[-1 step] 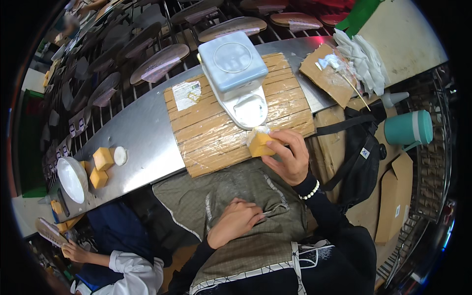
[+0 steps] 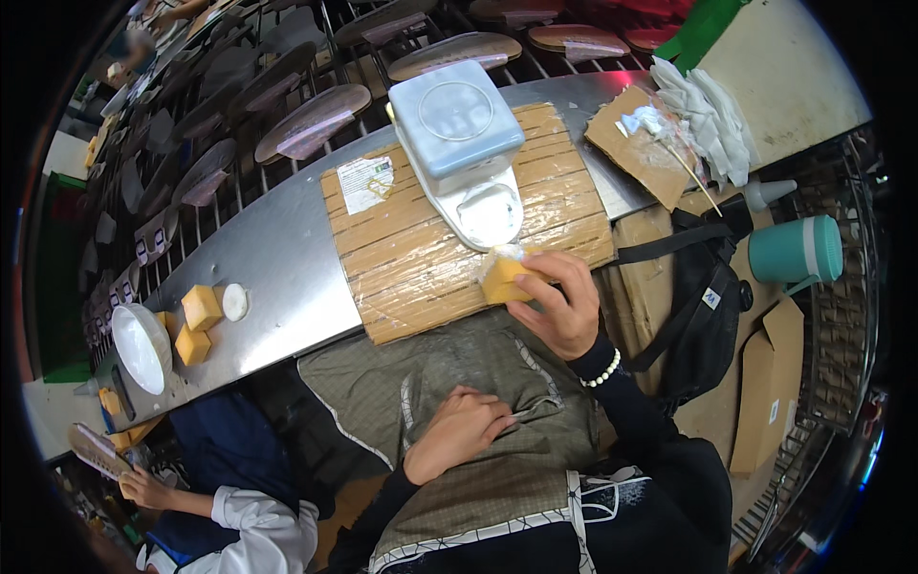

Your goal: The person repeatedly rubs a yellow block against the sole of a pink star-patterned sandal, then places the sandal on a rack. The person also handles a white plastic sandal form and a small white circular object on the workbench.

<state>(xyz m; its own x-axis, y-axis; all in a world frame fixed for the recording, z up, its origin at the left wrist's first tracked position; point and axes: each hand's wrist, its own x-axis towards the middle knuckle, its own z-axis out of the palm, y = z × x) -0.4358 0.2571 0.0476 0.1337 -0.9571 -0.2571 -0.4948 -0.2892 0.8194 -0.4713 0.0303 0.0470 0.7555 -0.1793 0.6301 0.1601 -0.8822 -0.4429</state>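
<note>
My right hand [image 2: 566, 304] is closed around a yellow sponge block [image 2: 507, 282] at the near edge of the board. White paste-like stuff coats the sponge's far side. Just beyond it stands a white dispenser [image 2: 483, 215] with a pale blue, translucent square container [image 2: 454, 115] on top; its front dish looks whitish inside. Both stand on a corrugated cardboard sheet [image 2: 402, 277] wrapped in clear film. My left hand [image 2: 459, 428] lies on the olive apron [image 2: 497, 383] over my lap, fingers loosely bent, with nothing visible in it.
Left on the metal table lie yellow sponge blocks [image 2: 201, 309], a white round lid [image 2: 234, 302] and a white bowl [image 2: 142, 348]. Insoles [image 2: 313, 122] rest on the rack behind. At right are a smeared cardboard piece [image 2: 631, 143], white cloths [image 2: 708, 120] and a teal jug [image 2: 794, 251]. A co-worker sits lower left.
</note>
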